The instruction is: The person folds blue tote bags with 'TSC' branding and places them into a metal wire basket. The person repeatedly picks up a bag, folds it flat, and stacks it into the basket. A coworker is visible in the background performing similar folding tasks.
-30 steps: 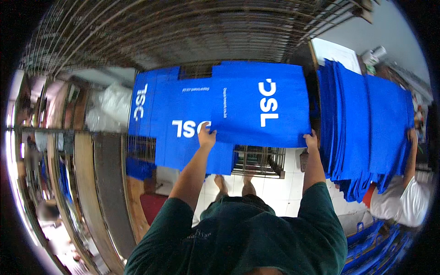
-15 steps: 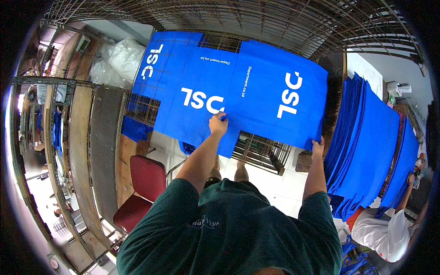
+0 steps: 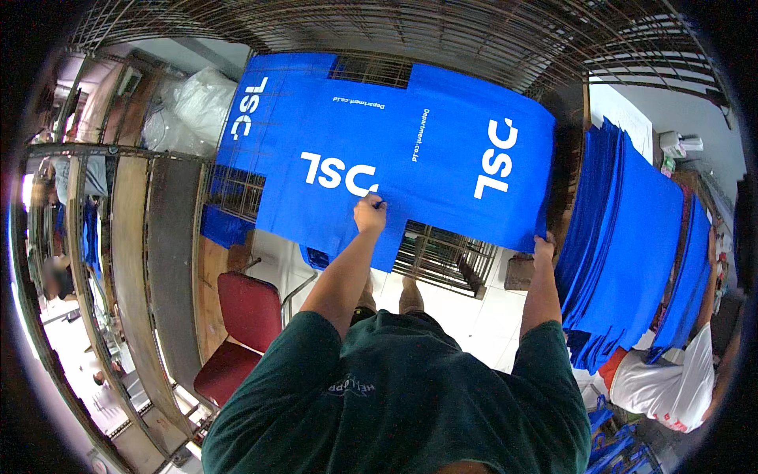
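Note:
A blue fabric sheet (image 3: 458, 158) with white printing lies spread over a wire rack, overlapping other blue sheets of the same kind. My left hand (image 3: 369, 213) is closed in a pinch on a small fold of the blue fabric, just below the large white letters at the middle. At the sheet's near right corner, my right hand (image 3: 544, 246) grips the edge between thumb and fingers. Another printed blue sheet (image 3: 288, 118) lies on the left. Wire bars (image 3: 442, 261) of the rack show below the fabric's near edge.
A tall stack of blue fabric sheets (image 3: 632, 245) stands at the right, with a person in a white shirt (image 3: 667, 387) beside it. A red chair (image 3: 249, 312) is at my left, near wooden shelving (image 3: 178, 261). Wire racks (image 3: 442, 31) arch over the far side. Clear plastic bags (image 3: 197, 103) lie far left.
The view has shifted slightly, so the sheets sit a little further left in the picture. Both my hands keep their hold on the fabric. The person at the right has moved their arm.

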{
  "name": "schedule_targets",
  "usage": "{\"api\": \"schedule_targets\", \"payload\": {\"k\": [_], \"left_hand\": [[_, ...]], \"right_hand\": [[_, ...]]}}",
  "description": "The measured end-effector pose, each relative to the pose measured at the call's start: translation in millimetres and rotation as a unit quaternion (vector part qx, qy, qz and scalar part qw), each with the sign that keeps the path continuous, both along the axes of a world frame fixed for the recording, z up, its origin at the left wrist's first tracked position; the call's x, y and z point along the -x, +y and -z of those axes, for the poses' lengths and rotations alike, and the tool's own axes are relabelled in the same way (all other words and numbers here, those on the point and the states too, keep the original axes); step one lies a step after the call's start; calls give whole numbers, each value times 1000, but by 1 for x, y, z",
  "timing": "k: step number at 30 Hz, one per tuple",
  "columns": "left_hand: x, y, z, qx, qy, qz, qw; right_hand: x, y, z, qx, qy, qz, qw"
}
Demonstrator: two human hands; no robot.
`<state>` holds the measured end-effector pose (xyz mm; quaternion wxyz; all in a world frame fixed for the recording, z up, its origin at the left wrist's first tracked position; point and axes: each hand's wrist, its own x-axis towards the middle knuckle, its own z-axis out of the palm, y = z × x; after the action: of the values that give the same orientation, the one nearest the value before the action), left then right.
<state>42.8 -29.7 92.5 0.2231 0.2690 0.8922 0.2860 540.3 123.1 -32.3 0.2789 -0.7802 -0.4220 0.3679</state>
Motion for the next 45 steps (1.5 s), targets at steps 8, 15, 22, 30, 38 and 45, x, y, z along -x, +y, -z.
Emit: {"api": "schedule_targets", "payload": {"k": [8,15,22,30,38,45], "left_hand": [[4,0,0,-29,22,0,999],[4,2,0,-38,6,-23,999],[4,0,-2,-45,21,-2,999],[1,-3,4,-49,19,-28,998],[-4,-8,2,-61,109,-37,991],[0,-60,-26,-175,100,149,968]], "right_hand": [[54,6,-74,161,18,130,978],[63,6,-80,121,25,150,981],[49,3,-53,137,31,165,976],[50,3,-62,110,123,177,970],[48,-17,-64,91,-52,95,990],[75,-116,-108,-155,-200,-100,962]]}}
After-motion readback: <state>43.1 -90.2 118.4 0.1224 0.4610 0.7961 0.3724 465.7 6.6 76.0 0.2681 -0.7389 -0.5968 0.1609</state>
